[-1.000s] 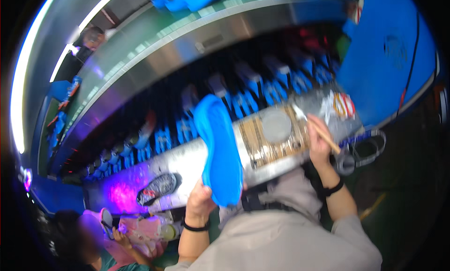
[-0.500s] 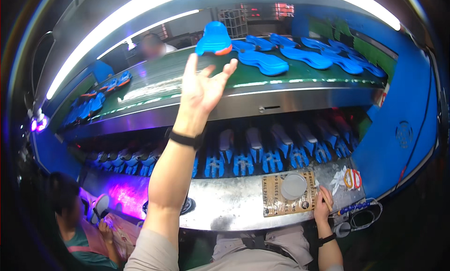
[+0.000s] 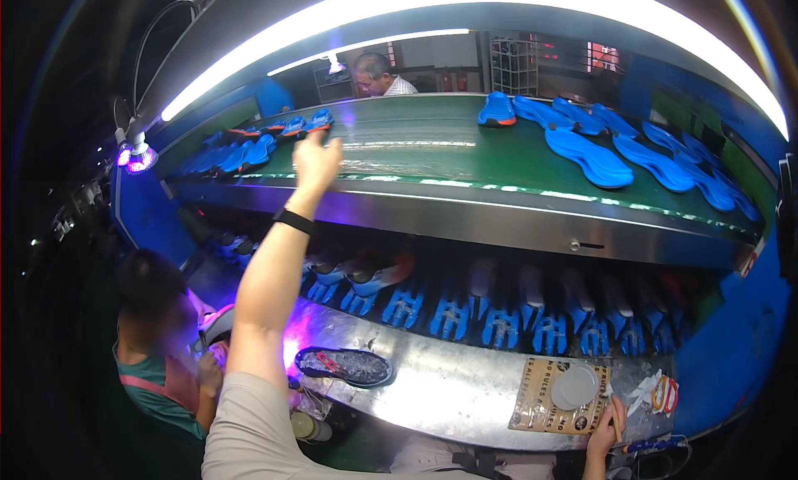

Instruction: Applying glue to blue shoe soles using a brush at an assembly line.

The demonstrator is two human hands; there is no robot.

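Note:
My left hand point(image 3: 317, 160) reaches over the green conveyor belt point(image 3: 399, 139). Its fingertips are beside an orange-edged blue shoe sole point(image 3: 318, 119) at the left; contact is unclear. The fingers look parted, with nothing visible between them. Low on the right, my right hand point(image 3: 609, 426) is closed round a thin wooden-handled brush point(image 3: 617, 431). Beside it, a round whitish dish point(image 3: 575, 386) sits on a brown printed sheet point(image 3: 532, 401). A dark shoe upper point(image 3: 345, 367), its underside up, lies on the metal bench point(image 3: 432, 388).
More blue soles point(image 3: 588, 157) lie along the belt's right side. Shoes on blue holders point(image 3: 500, 326) line the shelf underneath. Orange and white rings point(image 3: 665, 394) lie at the bench's right end. One person point(image 3: 158, 347) sits at left; another point(image 3: 384, 77) is behind the belt. A purple lamp point(image 3: 140, 157) hangs at left.
My view has turned left. My left hand has gone from beside a blue sole at the right group to the soles at the left. That sole stays on the belt. My right hand keeps the brush.

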